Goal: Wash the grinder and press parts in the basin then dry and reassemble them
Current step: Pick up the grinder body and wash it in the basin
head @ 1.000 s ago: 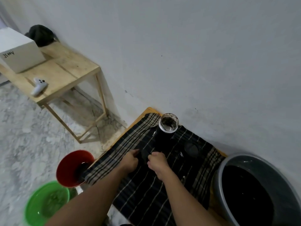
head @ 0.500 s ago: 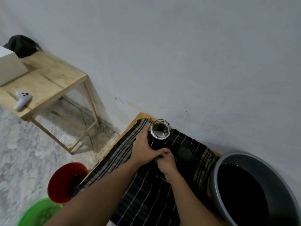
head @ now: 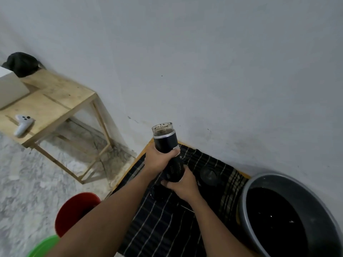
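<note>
Head view, nearest first: a green bowl (head: 44,245) and a red bowl (head: 74,210) sit on the floor at lower left. A dark striped cloth (head: 163,225) covers the low board ahead, with the grey basin (head: 323,216) of dark water at its right edge. Above the cloth the right hand (head: 182,186) curls around the perforated lower end of the grinder (head: 166,143). The left hand (head: 157,160) wraps the black body just above it. The grinder is held in the air, nearly upright, its clear top chamber flecked with dark grounds. A round black cap (head: 208,174) lies on the cloth just right of the hands.

The step looks like twisting the lower section off. It should go best with the left hand fixed, only the right turning, and the grinder kept upright over the cloth so a freed part lands softly. Beyond, a wooden table (head: 55,101) stands by the wall.
</note>
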### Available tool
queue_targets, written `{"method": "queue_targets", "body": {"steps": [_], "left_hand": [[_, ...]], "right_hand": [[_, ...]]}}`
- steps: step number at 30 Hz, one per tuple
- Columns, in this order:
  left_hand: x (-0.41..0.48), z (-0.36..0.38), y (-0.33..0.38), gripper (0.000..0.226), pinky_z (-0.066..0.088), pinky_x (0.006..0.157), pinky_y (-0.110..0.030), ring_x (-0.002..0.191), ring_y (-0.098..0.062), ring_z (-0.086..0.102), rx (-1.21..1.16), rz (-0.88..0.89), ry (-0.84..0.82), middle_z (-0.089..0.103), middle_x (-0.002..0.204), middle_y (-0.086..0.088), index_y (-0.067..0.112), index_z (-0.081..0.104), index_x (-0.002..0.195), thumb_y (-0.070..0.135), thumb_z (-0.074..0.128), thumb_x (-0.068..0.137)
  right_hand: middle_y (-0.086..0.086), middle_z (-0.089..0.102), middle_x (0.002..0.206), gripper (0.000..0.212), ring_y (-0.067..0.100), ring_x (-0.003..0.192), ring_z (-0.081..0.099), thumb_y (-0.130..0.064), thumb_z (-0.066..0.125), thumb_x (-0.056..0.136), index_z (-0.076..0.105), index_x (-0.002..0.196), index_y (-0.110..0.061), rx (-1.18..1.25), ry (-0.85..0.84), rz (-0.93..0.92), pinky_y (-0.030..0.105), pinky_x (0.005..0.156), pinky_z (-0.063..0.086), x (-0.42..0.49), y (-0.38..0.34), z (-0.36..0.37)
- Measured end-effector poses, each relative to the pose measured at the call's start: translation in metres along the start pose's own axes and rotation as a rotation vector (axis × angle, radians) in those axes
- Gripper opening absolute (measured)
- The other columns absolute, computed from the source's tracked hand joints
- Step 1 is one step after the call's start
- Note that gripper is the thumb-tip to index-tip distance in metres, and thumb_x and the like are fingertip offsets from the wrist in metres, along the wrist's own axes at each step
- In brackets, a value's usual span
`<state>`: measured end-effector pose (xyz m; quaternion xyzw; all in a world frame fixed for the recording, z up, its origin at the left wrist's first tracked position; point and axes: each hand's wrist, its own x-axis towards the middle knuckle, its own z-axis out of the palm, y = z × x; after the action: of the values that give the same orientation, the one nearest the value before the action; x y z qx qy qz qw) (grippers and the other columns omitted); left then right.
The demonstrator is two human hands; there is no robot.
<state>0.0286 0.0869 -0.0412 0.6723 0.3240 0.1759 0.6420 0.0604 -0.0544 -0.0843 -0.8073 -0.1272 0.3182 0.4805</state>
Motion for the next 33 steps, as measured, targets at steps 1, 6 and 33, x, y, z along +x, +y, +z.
{"method": "queue_targets", "body": {"steps": [1,6,33], "left_hand": [[0.001,-0.004,0.003,0.029,0.058,0.069,-0.023,0.084,-0.011,0.076,-0.019,-0.01,-0.038,0.079,0.089,0.002,0.021,0.074,0.098,0.019,0.092,0.076],[-0.002,-0.011,0.007,0.034,0.06,0.074,-0.027,0.088,-0.014,0.076,-0.026,-0.043,-0.065,0.079,0.093,0.001,0.02,0.073,0.104,0.021,0.092,0.075],[0.004,0.002,0.03,0.029,0.061,0.086,-0.041,0.094,-0.024,0.076,-0.108,-0.18,-0.083,0.079,0.095,-0.002,0.021,0.073,0.102,0.024,0.088,0.077]], "right_hand": [[-0.013,0.068,0.112,0.079,0.009,0.105,0.066,-0.033,0.097,0.057,0.055,0.124,-0.025,-0.008,-0.018,-0.013,0.023,0.082,0.052,0.0,0.001,0.0],[-0.013,0.068,0.107,0.074,0.005,0.096,0.066,-0.035,0.096,0.058,0.056,0.119,-0.026,-0.015,0.007,-0.034,0.023,0.077,0.056,-0.01,-0.002,0.001],[-0.006,0.073,0.089,0.058,0.011,0.081,0.072,-0.049,0.09,0.053,0.061,0.1,-0.033,-0.093,0.036,-0.055,0.04,0.076,0.062,-0.019,-0.005,-0.017]]}}
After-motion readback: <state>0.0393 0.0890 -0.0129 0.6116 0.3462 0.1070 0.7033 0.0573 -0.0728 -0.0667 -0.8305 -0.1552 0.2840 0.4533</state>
